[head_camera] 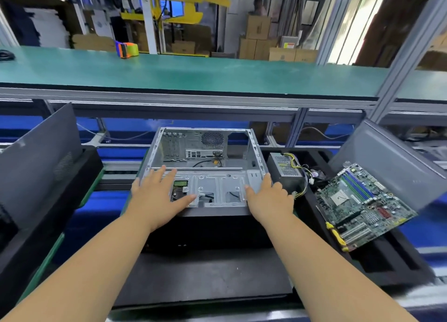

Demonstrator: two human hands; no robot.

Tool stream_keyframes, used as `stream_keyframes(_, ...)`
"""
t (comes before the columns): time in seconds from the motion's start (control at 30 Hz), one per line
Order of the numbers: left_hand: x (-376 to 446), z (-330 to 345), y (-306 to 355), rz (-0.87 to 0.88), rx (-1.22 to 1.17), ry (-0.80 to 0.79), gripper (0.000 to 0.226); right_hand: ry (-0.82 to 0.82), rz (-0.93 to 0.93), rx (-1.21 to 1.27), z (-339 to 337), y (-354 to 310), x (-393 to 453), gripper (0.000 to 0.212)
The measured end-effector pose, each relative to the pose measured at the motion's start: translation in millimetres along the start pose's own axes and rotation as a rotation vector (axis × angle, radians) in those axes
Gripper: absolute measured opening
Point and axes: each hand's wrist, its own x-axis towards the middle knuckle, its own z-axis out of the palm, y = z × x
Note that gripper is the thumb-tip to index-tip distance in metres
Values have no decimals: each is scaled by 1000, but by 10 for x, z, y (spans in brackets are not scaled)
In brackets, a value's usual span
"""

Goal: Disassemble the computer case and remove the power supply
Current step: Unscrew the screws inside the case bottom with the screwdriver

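Note:
The grey metal computer case [208, 152] lies open on a black mat in the middle, its inside bare apart from a few cables. My left hand [159, 193] rests flat with straight fingers on the near left of the case's drive bracket. My right hand [268, 196] lies on the near right corner of the case, fingers over its edge. The power supply [286, 168], a grey box with yellow and black wires, stands outside the case just to its right, in a black tray.
A green motherboard [362, 205] leans in the black tray [391, 261] at right, with a yellow-handled screwdriver [336, 237] beside it. Dark side panels stand at left [41, 162] and right [391, 159]. A green shelf [193, 72] carrying an orange tape dispenser [127, 48] runs across behind.

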Motion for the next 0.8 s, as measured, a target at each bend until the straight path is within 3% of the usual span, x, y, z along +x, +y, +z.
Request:
stream_keyframes(0.17, -3, -12, 582, 165, -184, 65, 84, 47, -24, 65, -173, 324, 56, 67)
stream_keyframes(0.37, 52, 89, 1483, 354, -282, 57, 63, -58, 77, 270, -293, 996, 247, 66)
stream_keyframes(0.53, 117, 273, 2115, 450, -319, 63, 43, -54, 134, 323, -223, 1651, 403, 45)
stream_keyframes(0.67, 188, 414, 2488, 469, -324, 30, 36, -110, 155, 302, -121, 2095, 516, 31)
stream_keyframes(0.8, 223, 531, 2703, 446, -322, 29, 33, -158, 162, 180, 39, 2404, 607, 35)
